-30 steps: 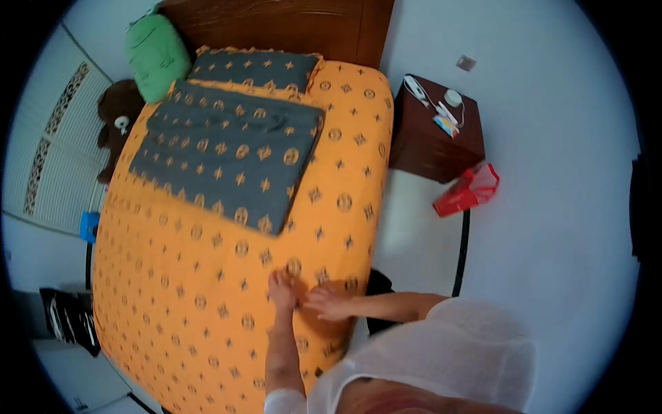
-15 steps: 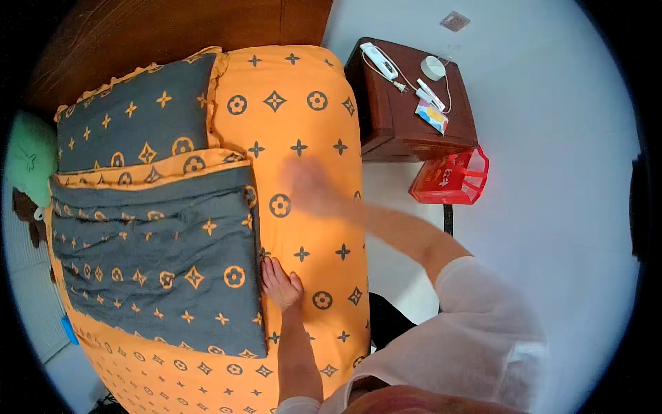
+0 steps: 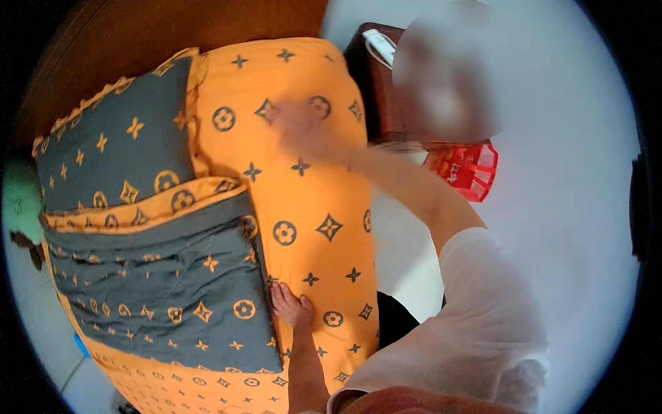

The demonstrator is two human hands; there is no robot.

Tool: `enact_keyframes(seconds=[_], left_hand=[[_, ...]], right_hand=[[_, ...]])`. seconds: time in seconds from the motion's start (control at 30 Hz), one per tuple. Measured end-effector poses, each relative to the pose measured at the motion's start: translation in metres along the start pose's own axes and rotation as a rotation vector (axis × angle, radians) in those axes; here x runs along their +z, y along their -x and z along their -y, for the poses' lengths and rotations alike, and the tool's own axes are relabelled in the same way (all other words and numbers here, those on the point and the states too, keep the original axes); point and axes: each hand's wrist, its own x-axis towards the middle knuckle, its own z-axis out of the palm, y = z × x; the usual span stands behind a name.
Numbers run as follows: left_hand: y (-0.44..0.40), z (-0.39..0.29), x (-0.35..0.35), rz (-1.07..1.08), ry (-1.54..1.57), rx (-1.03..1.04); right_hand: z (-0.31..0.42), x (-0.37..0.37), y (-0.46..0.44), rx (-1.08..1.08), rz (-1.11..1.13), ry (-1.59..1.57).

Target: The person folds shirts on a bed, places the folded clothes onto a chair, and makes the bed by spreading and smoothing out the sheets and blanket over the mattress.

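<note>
Flat on the orange patterned sheet (image 3: 327,252), my left hand (image 3: 291,306) lies with its fingers spread, its fingertips at the right edge of the folded grey quilt (image 3: 158,290). Farther up the bed, my right hand (image 3: 303,127) is over the upper part of the sheet, smeared by motion, so its fingers cannot be made out. Left of it rests a grey pillow (image 3: 117,138) with an orange frilled edge, just above the quilt.
A dark wooden headboard (image 3: 172,24) borders the bed's top. At the right stands a brown nightstand (image 3: 379,90) with a white device (image 3: 379,45), partly hidden by a blur. Below it is a red bag (image 3: 465,165). A green plush (image 3: 22,196) is at the far left.
My view has shifted toward the head of the bed. My left hand has moved from the middle of the sheet to the quilt's edge. My right hand has swept up the sheet toward the headboard.
</note>
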Motion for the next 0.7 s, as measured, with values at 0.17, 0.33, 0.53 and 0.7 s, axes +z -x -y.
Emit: enact_keyframes(seconds=[0.17,0.33,0.53,0.7], left_hand=[[-0.003,-0.002,-0.004,0.017,-0.059,-0.008],[0.002,0.002,-0.001,0.107,-0.015,-0.059],[-0.005,-0.002,-0.020,0.112,0.168,-0.162],[-0.002,-0.006,-0.037,0.062,0.201,-0.158]], right_hand=[[-0.021,0.033,0.040,-0.118,-0.020,0.069],[-0.027,0.054,0.030,0.040,-0.114,0.105],[0.133,0.030,0.115,-0.403,0.003,-0.523],[0.211,0.043,0.145,0.041,0.180,-0.824]])
